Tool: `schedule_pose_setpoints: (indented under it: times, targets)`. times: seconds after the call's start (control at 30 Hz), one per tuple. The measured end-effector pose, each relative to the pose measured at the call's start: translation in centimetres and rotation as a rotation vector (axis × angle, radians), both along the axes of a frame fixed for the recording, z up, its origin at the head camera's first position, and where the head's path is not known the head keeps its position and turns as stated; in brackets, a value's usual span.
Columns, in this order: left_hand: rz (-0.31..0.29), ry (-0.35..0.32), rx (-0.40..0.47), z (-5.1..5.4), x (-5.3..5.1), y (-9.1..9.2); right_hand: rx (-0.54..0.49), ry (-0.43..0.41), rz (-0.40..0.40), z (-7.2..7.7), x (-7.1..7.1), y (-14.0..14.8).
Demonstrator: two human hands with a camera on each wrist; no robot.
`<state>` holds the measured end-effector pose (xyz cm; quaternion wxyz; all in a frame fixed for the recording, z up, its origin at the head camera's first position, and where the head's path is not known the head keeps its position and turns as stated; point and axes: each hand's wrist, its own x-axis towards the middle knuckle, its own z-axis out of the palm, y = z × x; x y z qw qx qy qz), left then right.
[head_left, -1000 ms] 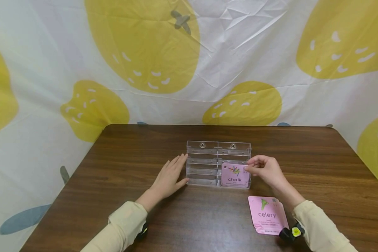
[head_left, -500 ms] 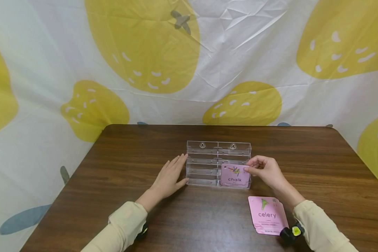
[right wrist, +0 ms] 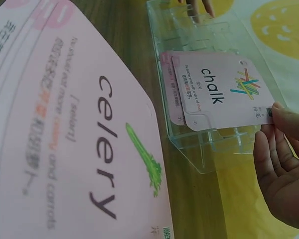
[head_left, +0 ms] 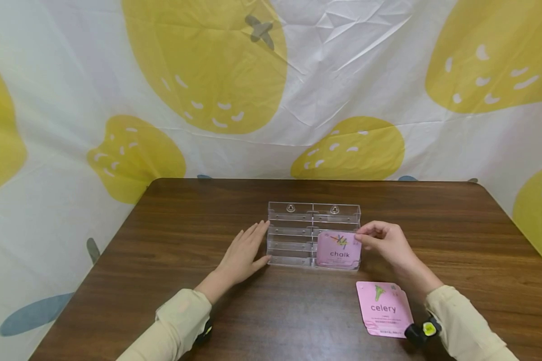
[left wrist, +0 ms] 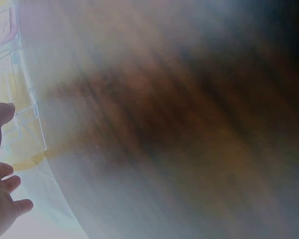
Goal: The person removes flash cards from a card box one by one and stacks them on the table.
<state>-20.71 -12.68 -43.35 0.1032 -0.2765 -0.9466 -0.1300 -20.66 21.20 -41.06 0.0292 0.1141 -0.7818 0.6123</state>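
Observation:
A clear plastic card holder (head_left: 290, 245), with two columns of tiered pockets, lies on the table. The pink "chalk" flashcard (head_left: 339, 254) stands in its lower right pocket, and in the right wrist view a second pink card (right wrist: 174, 102) shows just behind it. With thumb and fingers my right hand (head_left: 385, 244) pinches the chalk card's upper right corner. My left hand (head_left: 240, 254) lies with fingers extended, its fingertips and thumb against the holder's left side. Several pink cards are stacked close to my right wrist, the "celery" card (head_left: 383, 315) on top.
The dark wooden table (head_left: 198, 210) reaches back to a white cloth (head_left: 235, 155) printed with yellow fruit. Black wrist cameras are strapped on both wrists; the right one (head_left: 420, 332) overlaps the celery stack's lower corner.
The chalk card has shifted slightly up and to the right in its pocket, together with my right hand. My left hand and the holder stay where they were.

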Motion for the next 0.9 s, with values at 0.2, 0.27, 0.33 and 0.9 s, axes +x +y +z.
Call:
schedule_pose_setpoints:
  times: [0.2,0.27,0.33,0.9]
  targets:
    - [0.000,-0.005,0.002,0.1,0.1,0.0,-0.047,-0.013,0.008,0.3,0.0,0.2]
    - [0.001,-0.006,0.001,0.1,0.1,0.1,-0.061,-0.014,0.006,0.3,0.0,0.2]
    - [0.001,-0.007,0.000,0.1,0.1,0.1,-0.067,-0.005,0.005,0.2,-0.1,0.4]
    - [0.005,-0.004,-0.008,-0.1,-0.1,0.0,-0.061,0.054,-0.038,-5.9,-4.2,4.6]
